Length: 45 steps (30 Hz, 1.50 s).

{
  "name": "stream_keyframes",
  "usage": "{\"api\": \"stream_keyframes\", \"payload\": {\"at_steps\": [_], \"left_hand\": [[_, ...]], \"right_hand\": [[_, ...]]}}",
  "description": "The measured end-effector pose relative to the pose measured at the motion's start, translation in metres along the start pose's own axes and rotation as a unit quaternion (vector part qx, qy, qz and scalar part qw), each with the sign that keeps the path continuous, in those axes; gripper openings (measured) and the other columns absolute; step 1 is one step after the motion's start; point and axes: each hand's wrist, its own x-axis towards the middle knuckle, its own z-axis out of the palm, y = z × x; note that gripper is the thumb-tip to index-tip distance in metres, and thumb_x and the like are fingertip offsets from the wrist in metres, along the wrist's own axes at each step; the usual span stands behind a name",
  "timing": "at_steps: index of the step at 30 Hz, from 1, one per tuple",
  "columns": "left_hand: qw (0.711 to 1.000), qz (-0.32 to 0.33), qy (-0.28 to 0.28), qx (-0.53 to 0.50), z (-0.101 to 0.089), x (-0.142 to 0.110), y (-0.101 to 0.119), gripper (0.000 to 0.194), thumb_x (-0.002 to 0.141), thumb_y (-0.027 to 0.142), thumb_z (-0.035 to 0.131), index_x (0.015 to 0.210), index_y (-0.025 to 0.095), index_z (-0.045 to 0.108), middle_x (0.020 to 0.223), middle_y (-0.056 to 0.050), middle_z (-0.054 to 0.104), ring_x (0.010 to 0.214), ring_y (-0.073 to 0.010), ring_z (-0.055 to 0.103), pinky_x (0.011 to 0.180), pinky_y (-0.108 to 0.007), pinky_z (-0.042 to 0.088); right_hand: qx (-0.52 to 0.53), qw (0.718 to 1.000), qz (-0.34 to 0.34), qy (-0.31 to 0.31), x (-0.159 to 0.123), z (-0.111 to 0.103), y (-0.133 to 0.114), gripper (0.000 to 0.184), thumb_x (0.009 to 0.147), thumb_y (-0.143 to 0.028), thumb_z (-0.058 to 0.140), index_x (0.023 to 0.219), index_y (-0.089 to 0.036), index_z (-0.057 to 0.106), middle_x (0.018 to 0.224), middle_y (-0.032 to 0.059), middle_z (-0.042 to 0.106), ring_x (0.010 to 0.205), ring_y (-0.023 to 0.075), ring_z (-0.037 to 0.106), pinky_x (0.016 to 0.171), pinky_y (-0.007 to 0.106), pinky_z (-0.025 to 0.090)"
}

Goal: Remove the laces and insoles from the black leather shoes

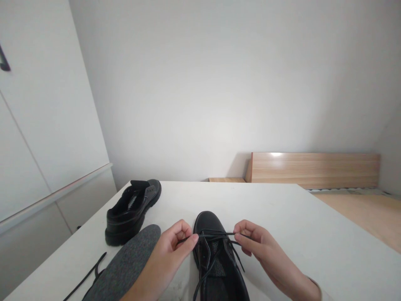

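A black shoe (206,218) lies on the white table with its toe pointing away from me. Black shoelace (216,235) runs across its upper, and loose lengths hang over the tongue and the right side. My left hand (175,246) pinches the lace between thumb and finger just left of the shoe. On the other side, my right hand (258,241) pinches the lace too, so a stretch of it spans between both hands above the shoe. Part of the lace is hidden inside my fingers.
Another black shoe (128,213) stands at the table's left edge. Near it are a grey insole (131,259) and a loose black lace (84,279), partly behind my left forearm. Beyond the white table (282,209) are a wooden headboard (313,169) and a white cabinet (46,104).
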Motion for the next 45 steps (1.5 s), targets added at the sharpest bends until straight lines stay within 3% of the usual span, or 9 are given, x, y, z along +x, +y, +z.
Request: {"api": "stream_keyframes", "payload": {"at_steps": [5, 9, 14, 17, 23, 27, 30, 39, 45], "left_hand": [[0.993, -0.048, -0.075, 0.072, -0.004, 0.002, -0.008, 0.033, 0.08, 0.048, 0.062, 0.075, 0.016, 0.061, 0.071, 0.001, 0.056, 0.071, -0.0172, 0.051, 0.066, -0.027, 0.036], [0.996, -0.033, -0.028, 0.081, -0.01, 0.003, -0.01, 0.033, 0.08, 0.047, 0.063, 0.066, 0.017, 0.057, 0.061, 0.006, 0.042, 0.062, -0.0132, 0.04, 0.059, -0.026, 0.03], [0.985, -0.022, 0.054, -0.16, -0.012, 0.005, -0.001, 0.025, 0.077, 0.04, 0.069, 0.072, 0.017, 0.062, 0.076, -0.002, 0.066, 0.084, -0.0209, 0.061, 0.081, -0.031, 0.048], [0.963, -0.022, 0.05, -0.264, -0.013, 0.005, 0.004, 0.032, 0.078, 0.041, 0.072, 0.065, 0.02, 0.053, 0.06, 0.003, 0.058, 0.062, -0.0159, 0.058, 0.069, -0.032, 0.054], [0.945, 0.013, 0.053, -0.323, -0.022, -0.002, 0.012, 0.04, 0.076, 0.043, 0.082, 0.067, 0.021, 0.05, 0.054, 0.009, 0.042, 0.042, -0.0057, 0.02, 0.035, -0.015, 0.017], [0.963, 0.132, -0.042, -0.232, -0.023, -0.009, 0.013, 0.056, 0.09, 0.062, 0.059, 0.055, 0.018, 0.062, 0.057, 0.001, 0.047, 0.053, -0.012, 0.041, 0.05, -0.023, 0.033], [0.976, 0.18, -0.069, -0.102, -0.018, -0.01, 0.008, 0.075, 0.099, 0.063, 0.035, 0.045, 0.017, 0.061, 0.061, -0.004, 0.054, 0.062, -0.0161, 0.049, 0.064, -0.029, 0.037], [0.974, 0.197, -0.045, 0.105, 0.004, -0.01, -0.012, 0.014, 0.095, 0.035, 0.058, 0.094, 0.022, 0.064, 0.082, 0.0, 0.058, 0.077, -0.0175, 0.057, 0.075, -0.028, 0.044], [0.963, 0.246, -0.05, 0.094, 0.004, -0.013, -0.023, 0.049, 0.089, 0.045, 0.066, 0.132, 0.033, 0.047, 0.132, -0.005, 0.051, 0.123, -0.0277, 0.049, 0.105, -0.04, 0.037]], "right_hand": [[-0.062, 0.996, 0.027, -0.064, 0.001, -0.003, -0.004, 0.039, 0.071, -0.05, 0.081, 0.079, -0.016, 0.065, 0.074, -0.0003, 0.059, 0.067, 0.0146, 0.046, 0.065, 0.028, 0.032], [-0.07, 0.997, -0.028, 0.006, 0.002, -0.006, -0.002, 0.028, 0.077, -0.042, 0.075, 0.074, -0.018, 0.061, 0.067, -0.0038, 0.051, 0.066, 0.0145, 0.043, 0.064, 0.028, 0.033], [0.126, 0.987, -0.05, 0.092, 0.004, -0.007, 0.0, 0.024, 0.081, -0.04, 0.073, 0.081, -0.02, 0.06, 0.081, 0.0024, 0.068, 0.084, 0.0213, 0.061, 0.081, 0.034, 0.047], [0.228, 0.967, -0.036, 0.108, 0.006, -0.007, -0.002, 0.023, 0.079, -0.034, 0.077, 0.079, -0.021, 0.058, 0.071, -0.0004, 0.065, 0.074, 0.0195, 0.064, 0.075, 0.032, 0.051], [0.353, 0.934, -0.046, -0.002, -0.003, -0.012, -0.014, 0.018, 0.088, -0.029, 0.069, 0.076, -0.019, 0.059, 0.054, -0.0091, 0.043, 0.038, 0.0035, 0.029, 0.043, 0.02, 0.028], [0.241, 0.962, -0.08, -0.098, -0.013, -0.012, -0.014, 0.037, 0.099, -0.047, 0.047, 0.086, -0.018, 0.066, 0.048, -0.0048, 0.047, 0.037, 0.0067, 0.032, 0.043, 0.023, 0.022], [0.099, 0.989, -0.1, -0.038, -0.01, -0.009, -0.007, 0.05, 0.102, -0.055, 0.038, 0.091, -0.017, 0.068, 0.042, -0.0071, 0.04, 0.037, 0.0071, 0.027, 0.043, 0.023, 0.02], [-0.172, 0.981, -0.083, -0.014, 0.029, 0.005, 0.001, 0.036, 0.082, -0.052, 0.067, 0.087, -0.016, 0.074, 0.075, 0.004, 0.064, 0.061, 0.016, 0.052, 0.051, 0.027, 0.041], [-0.221, 0.968, -0.106, -0.053, 0.041, 0.018, -0.028, 0.018, 0.084, -0.031, 0.066, 0.074, -0.016, 0.069, 0.069, 0.0022, 0.064, 0.066, 0.0165, 0.053, 0.061, 0.029, 0.039]]}}
